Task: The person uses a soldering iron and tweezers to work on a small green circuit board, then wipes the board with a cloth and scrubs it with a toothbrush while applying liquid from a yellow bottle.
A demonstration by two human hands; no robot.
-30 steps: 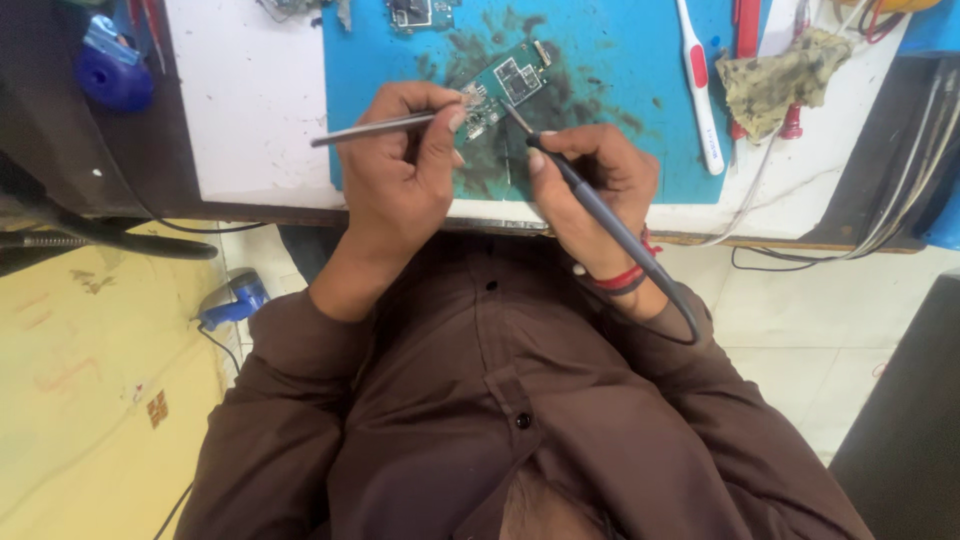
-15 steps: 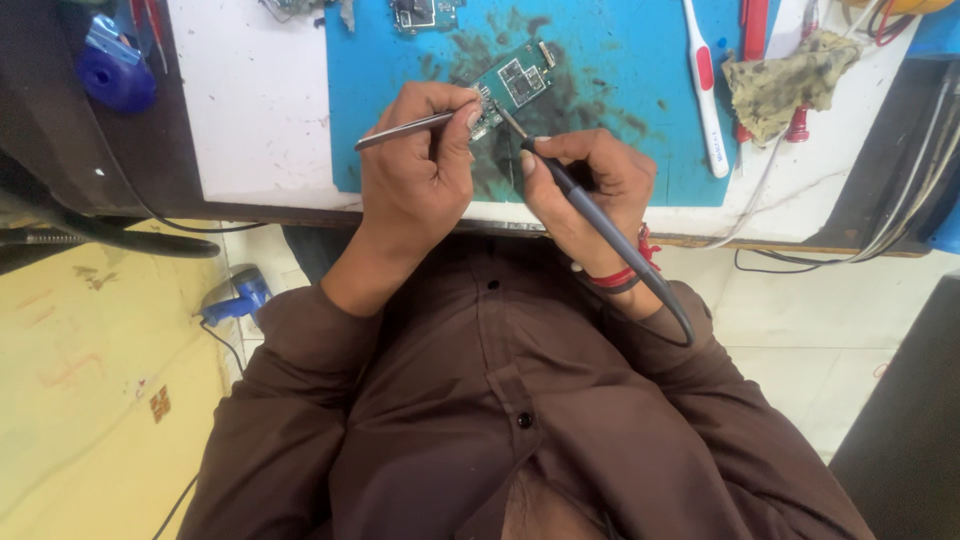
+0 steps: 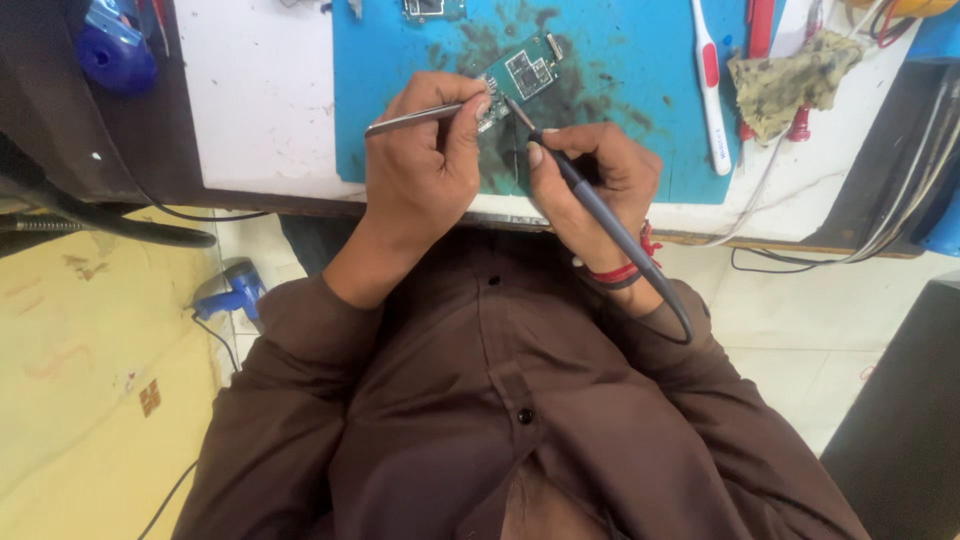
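Note:
A small green circuit board (image 3: pixel 527 70) lies on a stained blue work mat (image 3: pixel 620 70) on a white bench. My left hand (image 3: pixel 420 170) grips metal tweezers (image 3: pixel 415 118), whose tips reach the board's near left edge. My right hand (image 3: pixel 595 180) holds a dark pen-shaped soldering iron (image 3: pixel 590 200) with its tip (image 3: pixel 515 108) pointing at the board's near side. The iron's cable runs back over my right wrist, past a red wristband. Both hands rest close together at the bench's front edge, above my brown shirt.
A white and red toothbrush (image 3: pixel 710 85) and a dirty rag (image 3: pixel 785 85) lie to the right of the mat. Another board part (image 3: pixel 430 8) sits at the mat's far edge. A blue object (image 3: pixel 110 50) is at far left; a blue tool (image 3: pixel 230 295) lies on the floor. Cables hang at right.
The view has shifted slightly. Both hands have moved a little farther along the mat, staying on the tweezers and iron at the circuit board.

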